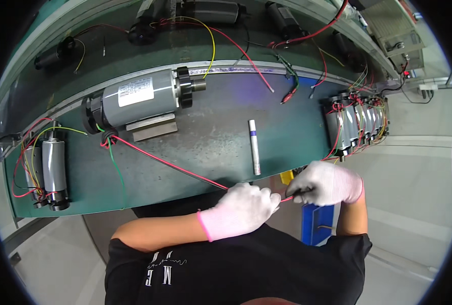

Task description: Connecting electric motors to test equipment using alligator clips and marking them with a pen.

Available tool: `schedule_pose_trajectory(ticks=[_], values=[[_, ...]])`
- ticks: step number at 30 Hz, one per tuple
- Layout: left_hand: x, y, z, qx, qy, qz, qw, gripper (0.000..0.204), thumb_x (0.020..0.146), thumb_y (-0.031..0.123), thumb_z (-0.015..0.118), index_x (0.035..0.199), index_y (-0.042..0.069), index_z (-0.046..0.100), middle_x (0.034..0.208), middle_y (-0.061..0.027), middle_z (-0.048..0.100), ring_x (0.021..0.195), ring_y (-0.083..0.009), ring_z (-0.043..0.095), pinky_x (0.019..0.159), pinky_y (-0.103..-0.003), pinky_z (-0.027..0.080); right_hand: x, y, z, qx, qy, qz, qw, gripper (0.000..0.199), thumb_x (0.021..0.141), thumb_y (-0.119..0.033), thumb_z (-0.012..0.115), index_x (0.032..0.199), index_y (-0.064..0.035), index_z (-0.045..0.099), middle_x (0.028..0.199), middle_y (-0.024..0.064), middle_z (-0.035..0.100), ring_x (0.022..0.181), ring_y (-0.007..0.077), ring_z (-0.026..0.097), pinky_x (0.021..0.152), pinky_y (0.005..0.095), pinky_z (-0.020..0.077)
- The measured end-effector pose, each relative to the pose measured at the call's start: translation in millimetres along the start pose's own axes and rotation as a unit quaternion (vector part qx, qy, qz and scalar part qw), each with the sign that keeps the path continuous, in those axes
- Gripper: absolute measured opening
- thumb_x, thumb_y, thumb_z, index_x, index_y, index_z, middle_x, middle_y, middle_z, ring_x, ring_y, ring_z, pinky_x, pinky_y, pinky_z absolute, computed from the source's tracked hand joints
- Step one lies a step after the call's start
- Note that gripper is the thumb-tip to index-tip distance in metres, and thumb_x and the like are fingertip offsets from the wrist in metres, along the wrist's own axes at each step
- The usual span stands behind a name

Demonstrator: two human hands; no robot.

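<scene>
A large grey cylindrical electric motor (150, 96) with black end caps lies on a metal block (155, 128) at the bench's left half. From its left end a red and black wire pair (170, 165) runs taut toward me. My left hand (247, 206), in a white glove with a pink cuff, is closed around these wires. Just to its right, my gloved right hand (320, 185) pinches the red wire end, a short red length showing between the hands. A green wire (118, 170) hangs loose from the motor. Beyond my hands lies a white marker pen (255, 150) with a blue band.
Two smaller motors (54, 165) stand at the left edge, several more motors (355, 122) at the right edge. Further motors (211, 11) lie on the back shelf. Clip leads (289, 94) and loose wires reach the bench's far side. A blue bin (315, 223) sits below the near edge.
</scene>
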State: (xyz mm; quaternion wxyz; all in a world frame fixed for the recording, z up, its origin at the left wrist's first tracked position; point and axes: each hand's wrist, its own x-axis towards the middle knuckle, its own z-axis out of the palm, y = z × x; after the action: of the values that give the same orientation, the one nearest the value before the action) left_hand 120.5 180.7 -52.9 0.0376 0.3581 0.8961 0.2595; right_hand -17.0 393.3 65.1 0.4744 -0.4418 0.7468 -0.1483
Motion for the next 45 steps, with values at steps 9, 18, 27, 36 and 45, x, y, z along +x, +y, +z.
schedule_pose_trajectory(ticks=[9,18,27,36,45], values=[[28,22,40,-0.042,0.053,0.054,0.996,0.027,0.103,0.024,0.069,0.123,0.006,0.071,0.086,-0.0061,0.067,0.073,-0.0209,0.071,0.064,-0.039,0.056,65,175,-39,-0.268,0.499,0.059,0.822,0.060,0.081,0.006,0.068,0.140,-0.0059,0.068,0.149,0.0190,0.064,0.135,0.0405,0.061,0.114,0.0463,0.0502],[-23,-55,-47,-0.065,0.310,0.035,0.948,0.037,0.095,0.010,0.080,0.131,0.000,0.077,0.099,-0.0109,0.079,0.074,-0.0193,0.069,0.069,-0.032,0.057,68,148,-30,-0.271,0.458,0.013,0.847,0.036,0.093,-0.003,0.074,0.129,-0.0013,0.070,0.122,0.0140,0.076,0.117,0.0301,0.070,0.102,0.0418,0.0543],[-25,-64,-72,-0.475,0.334,-0.169,0.796,0.023,0.099,0.005,0.074,0.120,0.000,0.082,0.097,-0.0089,0.078,0.074,-0.0095,0.067,0.066,-0.025,0.052,42,-10,1,0.046,0.497,-0.143,0.854,0.027,0.096,-0.003,0.075,0.120,0.0083,0.076,0.100,0.0143,0.081,0.081,0.0178,0.075,0.077,0.0315,0.0589],[-44,-61,-78,-0.297,0.382,-0.128,0.866,0.020,0.095,-0.004,0.070,0.112,-0.006,0.080,0.093,-0.0119,0.075,0.082,-0.0173,0.071,0.075,-0.029,0.057,49,-41,1,0.006,0.495,-0.166,0.853,0.031,0.083,0.001,0.078,0.113,0.0076,0.081,0.085,0.0168,0.080,0.066,0.0234,0.075,0.065,0.0329,0.0583],[-46,-57,-79,-0.275,0.377,-0.148,0.872,0.018,0.091,-0.003,0.074,0.107,-0.004,0.081,0.090,-0.0121,0.074,0.076,-0.0172,0.070,0.069,-0.029,0.054,48,-40,2,-0.034,0.455,-0.170,0.873,0.032,0.080,0.001,0.079,0.111,0.0064,0.082,0.081,0.0164,0.078,0.062,0.0243,0.073,0.061,0.0337,0.0554]])
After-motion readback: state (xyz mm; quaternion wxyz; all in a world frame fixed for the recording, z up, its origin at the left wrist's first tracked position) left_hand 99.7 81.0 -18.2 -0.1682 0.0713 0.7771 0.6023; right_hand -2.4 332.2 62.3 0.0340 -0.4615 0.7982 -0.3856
